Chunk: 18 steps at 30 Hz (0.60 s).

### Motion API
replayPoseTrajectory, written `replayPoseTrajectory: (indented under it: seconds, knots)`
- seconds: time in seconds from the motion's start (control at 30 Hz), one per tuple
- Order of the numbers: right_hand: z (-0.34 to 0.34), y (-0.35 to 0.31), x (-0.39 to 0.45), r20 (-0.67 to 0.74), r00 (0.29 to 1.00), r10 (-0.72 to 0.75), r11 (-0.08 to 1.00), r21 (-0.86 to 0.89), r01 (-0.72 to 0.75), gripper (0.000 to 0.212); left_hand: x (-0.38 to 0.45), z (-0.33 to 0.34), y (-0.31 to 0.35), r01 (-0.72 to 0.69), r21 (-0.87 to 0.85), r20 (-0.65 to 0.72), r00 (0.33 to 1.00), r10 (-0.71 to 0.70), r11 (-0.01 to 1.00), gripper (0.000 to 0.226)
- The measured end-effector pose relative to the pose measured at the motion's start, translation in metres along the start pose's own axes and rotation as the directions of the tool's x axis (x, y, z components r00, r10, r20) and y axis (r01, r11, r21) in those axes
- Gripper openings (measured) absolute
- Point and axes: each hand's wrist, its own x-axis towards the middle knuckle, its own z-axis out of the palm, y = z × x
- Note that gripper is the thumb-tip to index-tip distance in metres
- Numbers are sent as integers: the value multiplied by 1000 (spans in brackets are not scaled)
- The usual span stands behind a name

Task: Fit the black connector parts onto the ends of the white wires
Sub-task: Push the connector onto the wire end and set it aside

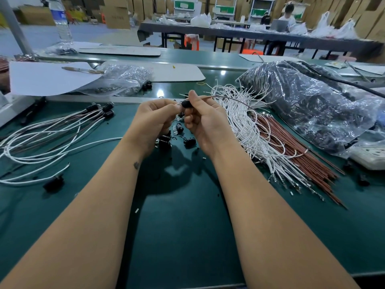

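Note:
Above the green table's middle, a black connector [185, 104] sits between both hands. My left hand [154, 119] pinches it from the left. My right hand [205, 122] grips it from the right and also holds a brown wire [229, 98] that arcs off to the right. A white wire end [183, 94] pokes out behind the fingers. Several loose black connectors [179, 127] lie on the table just below the hands. A bundle of white wires [241, 115] lies to the right. Wires with connectors fitted [105, 110] lie to the left.
Beside the white wires lies a bundle of brown wires [291, 149]. A big clear bag of black parts [312, 101] fills the right side, a smaller bag [123, 80] sits at back left. A lone black connector [53, 182] lies at front left. A white power strip [370, 157] sits far right.

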Motion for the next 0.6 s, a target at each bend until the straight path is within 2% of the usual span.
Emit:
replayPoseTrajectory:
  seconds: [0.27, 0.4, 0.6]
  knots:
    - [1, 7, 3, -62, 994, -89, 988, -135, 80, 14, 0, 1, 0, 66, 105, -59, 997, -60, 992, 21]
    - [1, 7, 2, -55, 994, -94, 987, -139, 86, 14, -1, 0, 0, 79, 100, -81, 994, -71, 992, 22]
    - [0, 7, 1, -36, 993, -116, 982, -157, 109, 16, -5, 2, -1, -42, 226, -127, 989, 72, 973, 18]
